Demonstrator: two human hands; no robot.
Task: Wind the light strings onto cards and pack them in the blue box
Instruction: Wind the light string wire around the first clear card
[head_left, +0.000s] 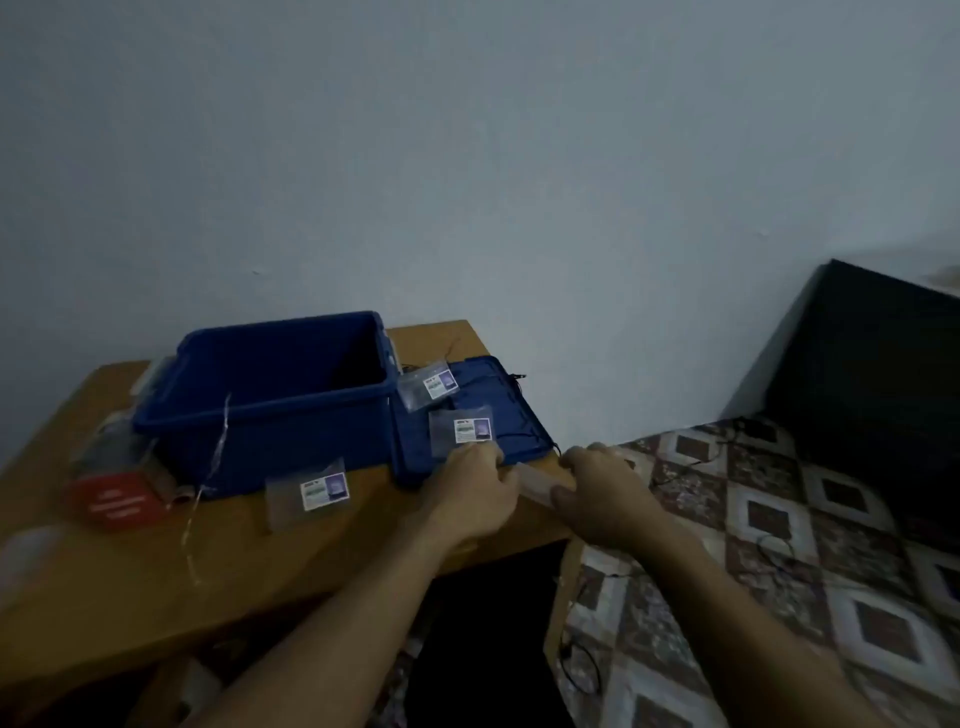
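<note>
Wooden table (119, 613) stands against a pale wall (519, 156).

Blue box (291, 426): upright and open on the table, at about 9 o'clock from the hands. The interior is dark and its contents cannot be made out.

Blue lid (498, 400): lies flat at 3 o'clock of the box, touching or just beside its wall.

Light string (221, 431): a thin clear wire hangs over the near rim of the box. It runs down the front wall and trails across the table towards 6 o'clock.

Card (535, 483): a pale flat piece at the table's right corner, held between both hands. Whether any string is wound on it cannot be told.

Left hand (475, 501): fingers curled, gripping the card's left end, just below the lid's near edge.

Right hand (605, 501): fingers curled over the card's right end, with the thumb underneath.

Clear labelled packet (309, 499): flat on the table at 6 o'clock of the box.

Second packet (462, 431) and third packet (428, 387): both rest on the lid.

Red carton (117, 504): at 8 o'clock of the box, blurred.

Patterned bedcover (779, 571): at 3 o'clock of the table, with a dark cord (584, 670) lying on it.
</note>
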